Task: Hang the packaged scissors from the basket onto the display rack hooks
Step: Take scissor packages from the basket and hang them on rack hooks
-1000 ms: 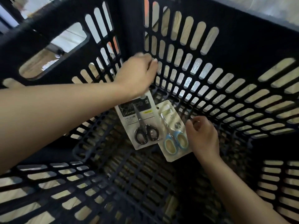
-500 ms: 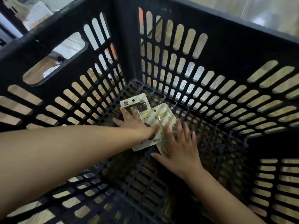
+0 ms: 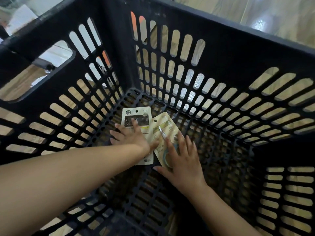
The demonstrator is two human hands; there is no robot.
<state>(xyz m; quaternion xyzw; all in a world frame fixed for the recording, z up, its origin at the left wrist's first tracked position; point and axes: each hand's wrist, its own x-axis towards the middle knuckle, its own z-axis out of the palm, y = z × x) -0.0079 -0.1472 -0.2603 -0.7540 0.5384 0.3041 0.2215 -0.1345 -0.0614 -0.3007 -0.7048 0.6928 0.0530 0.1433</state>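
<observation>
Packaged scissors (image 3: 163,133) on basket (image 3: 238,57) floor

You've got two carded scissors packs flat on the black slatted basket (image 3: 238,53) floor toward its 12 o'clock corner: white pack (image 3: 136,114) at 9 o'clock of, touching, cream blue-handled pack (image 3: 162,125).

Black slotted basket (image 3: 221,53); white scissors pack (image 3: 136,114), cream scissors pack (image 3: 163,126).

Pale wood-grain floor (image 3: 281,17) beyond, glossy light patch (image 3: 260,23) far right; white surface (image 3: 56,54) left.
</observation>
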